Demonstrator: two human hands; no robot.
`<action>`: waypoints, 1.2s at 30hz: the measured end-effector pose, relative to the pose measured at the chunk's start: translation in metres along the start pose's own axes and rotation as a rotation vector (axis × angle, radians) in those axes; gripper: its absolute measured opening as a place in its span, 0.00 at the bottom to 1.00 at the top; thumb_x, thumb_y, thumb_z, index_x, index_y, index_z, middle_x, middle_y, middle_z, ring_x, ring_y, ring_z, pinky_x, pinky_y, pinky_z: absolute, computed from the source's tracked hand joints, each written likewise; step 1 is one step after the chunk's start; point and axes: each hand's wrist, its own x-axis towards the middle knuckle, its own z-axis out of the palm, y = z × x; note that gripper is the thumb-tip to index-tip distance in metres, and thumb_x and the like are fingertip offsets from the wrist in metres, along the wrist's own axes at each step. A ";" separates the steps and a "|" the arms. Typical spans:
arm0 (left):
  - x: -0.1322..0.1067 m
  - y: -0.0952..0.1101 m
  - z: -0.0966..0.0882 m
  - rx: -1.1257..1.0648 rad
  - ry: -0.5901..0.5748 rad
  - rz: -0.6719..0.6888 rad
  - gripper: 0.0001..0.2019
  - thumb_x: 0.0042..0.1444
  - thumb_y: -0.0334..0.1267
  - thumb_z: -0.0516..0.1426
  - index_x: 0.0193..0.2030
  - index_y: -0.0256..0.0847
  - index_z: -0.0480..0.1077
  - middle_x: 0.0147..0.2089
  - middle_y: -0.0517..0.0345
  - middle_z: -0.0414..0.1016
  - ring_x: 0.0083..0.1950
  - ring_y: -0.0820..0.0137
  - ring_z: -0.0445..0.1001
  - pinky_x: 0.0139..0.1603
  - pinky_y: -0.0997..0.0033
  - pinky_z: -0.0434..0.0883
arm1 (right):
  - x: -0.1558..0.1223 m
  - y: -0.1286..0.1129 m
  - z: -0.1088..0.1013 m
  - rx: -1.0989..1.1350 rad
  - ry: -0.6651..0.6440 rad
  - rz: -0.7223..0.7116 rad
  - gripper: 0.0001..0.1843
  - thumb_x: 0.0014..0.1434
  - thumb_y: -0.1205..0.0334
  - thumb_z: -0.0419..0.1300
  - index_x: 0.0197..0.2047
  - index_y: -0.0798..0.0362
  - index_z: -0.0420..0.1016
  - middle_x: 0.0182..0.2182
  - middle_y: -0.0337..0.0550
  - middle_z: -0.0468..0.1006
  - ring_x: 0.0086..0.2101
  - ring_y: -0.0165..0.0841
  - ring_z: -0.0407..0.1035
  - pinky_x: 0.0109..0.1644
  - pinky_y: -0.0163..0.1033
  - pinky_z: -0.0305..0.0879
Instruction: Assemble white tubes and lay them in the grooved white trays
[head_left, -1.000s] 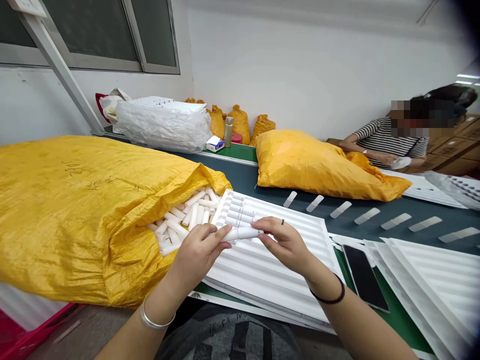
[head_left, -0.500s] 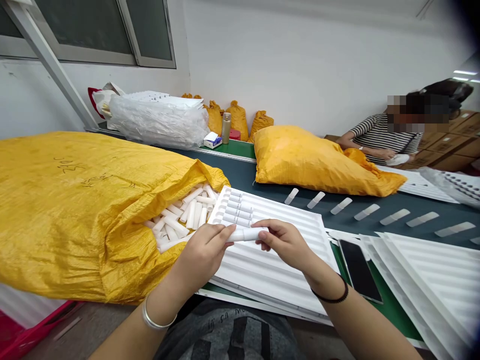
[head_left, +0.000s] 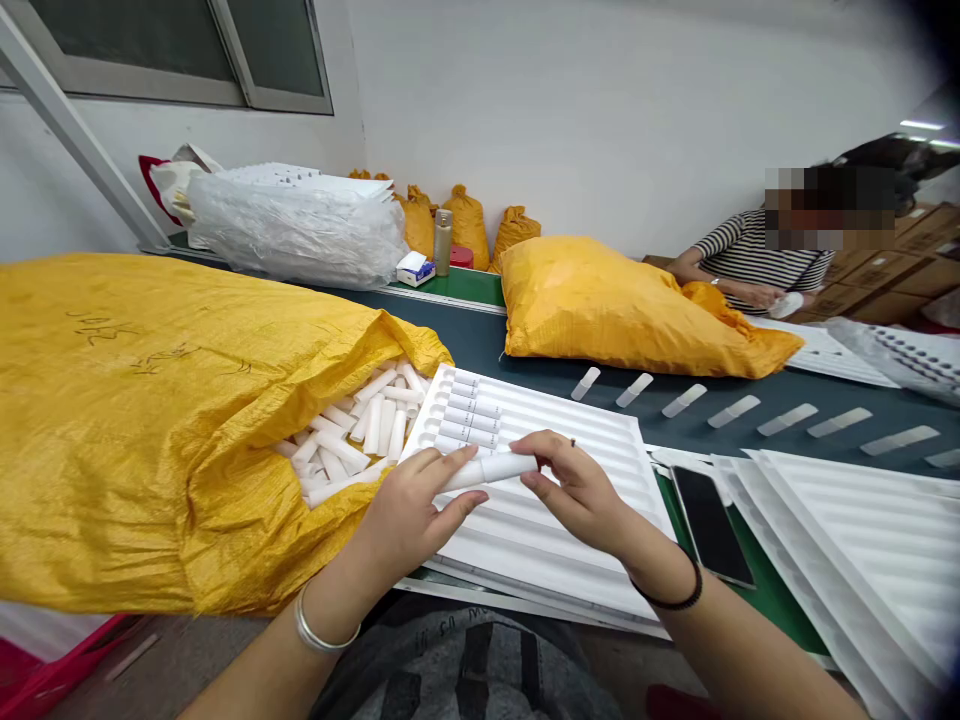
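Note:
Both my hands hold one white tube (head_left: 491,469) level over a white grooved tray (head_left: 592,440). My left hand (head_left: 409,515) pinches its left end and my right hand (head_left: 577,490) grips its right end. Several white tubes (head_left: 469,420) lie side by side in the tray's far left grooves. To the left, a big yellow sack (head_left: 142,420) lies open, with many loose white tubes (head_left: 360,430) spilling at its mouth.
A dark phone (head_left: 709,525) lies right of the tray, beside a stack of white trays (head_left: 847,560). A second yellow sack (head_left: 630,315) rests on the dark belt (head_left: 487,345), where several pale tubes (head_left: 735,408) lie in a row. A person in a striped top (head_left: 757,265) sits at the far right.
The view has shifted a little, so everything sits lower and left. My hands keep hold of the same tube over the tray, turning it slightly.

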 end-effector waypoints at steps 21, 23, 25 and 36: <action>-0.024 -0.002 0.019 0.037 -0.198 0.050 0.31 0.62 0.47 0.53 0.68 0.39 0.50 0.40 0.51 0.75 0.40 0.63 0.74 0.41 0.65 0.74 | -0.001 -0.012 0.013 -0.304 -0.374 0.063 0.11 0.59 0.58 0.62 0.44 0.53 0.76 0.38 0.46 0.76 0.35 0.33 0.70 0.41 0.37 0.66; -0.026 -0.015 0.017 0.099 -0.263 -0.006 0.35 0.58 0.48 0.57 0.69 0.41 0.50 0.49 0.46 0.74 0.49 0.59 0.73 0.49 0.58 0.72 | 0.015 0.005 0.016 -0.529 -0.430 0.114 0.06 0.53 0.63 0.65 0.36 0.53 0.77 0.38 0.47 0.76 0.37 0.36 0.70 0.42 0.37 0.65; -0.026 -0.037 0.009 0.207 -0.268 -0.116 0.30 0.59 0.46 0.56 0.66 0.41 0.58 0.58 0.42 0.68 0.57 0.54 0.68 0.56 0.52 0.68 | 0.039 0.034 0.011 -0.691 -0.325 0.256 0.07 0.52 0.67 0.64 0.37 0.54 0.77 0.38 0.48 0.76 0.39 0.38 0.70 0.43 0.38 0.65; -0.026 -0.120 -0.030 0.689 -0.397 -0.579 0.18 0.57 0.29 0.48 0.44 0.45 0.76 0.48 0.43 0.71 0.50 0.49 0.68 0.47 0.51 0.65 | 0.121 0.175 -0.064 -0.746 -0.216 0.932 0.14 0.62 0.54 0.60 0.42 0.57 0.74 0.39 0.43 0.77 0.37 0.32 0.73 0.44 0.42 0.70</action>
